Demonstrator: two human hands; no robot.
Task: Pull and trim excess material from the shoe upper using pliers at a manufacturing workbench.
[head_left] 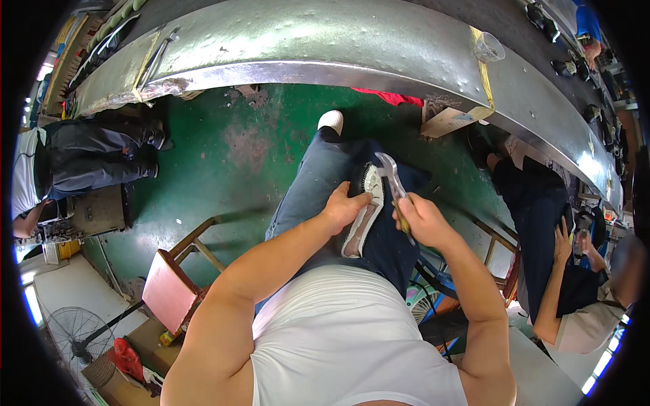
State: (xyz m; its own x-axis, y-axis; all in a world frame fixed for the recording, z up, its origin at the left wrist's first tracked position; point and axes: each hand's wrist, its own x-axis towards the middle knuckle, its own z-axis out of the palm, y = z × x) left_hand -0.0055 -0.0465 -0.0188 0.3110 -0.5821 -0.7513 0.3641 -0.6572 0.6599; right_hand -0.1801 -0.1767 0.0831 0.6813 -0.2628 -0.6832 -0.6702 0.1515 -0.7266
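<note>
A shoe upper [364, 220], dark at the toe with a pale underside facing up, lies across my thigh. My left hand [345, 204] grips its side, with the thumb resting on the pale underside. In my right hand [423, 218] is a hammer [391, 174], the fingers wrapped round its handle. The metal head of the hammer is over the toe half of the shoe, close to its edge; whether it touches I cannot tell. My left fingers under the shoe are hidden.
A long metal-covered bench [305, 40] curves across the front, with a clear cup [489, 47] on it. Co-workers sit at the left [95, 159] and right [575, 291]. A pink-topped stool [169, 287] and a fan [74, 338] stand at the lower left.
</note>
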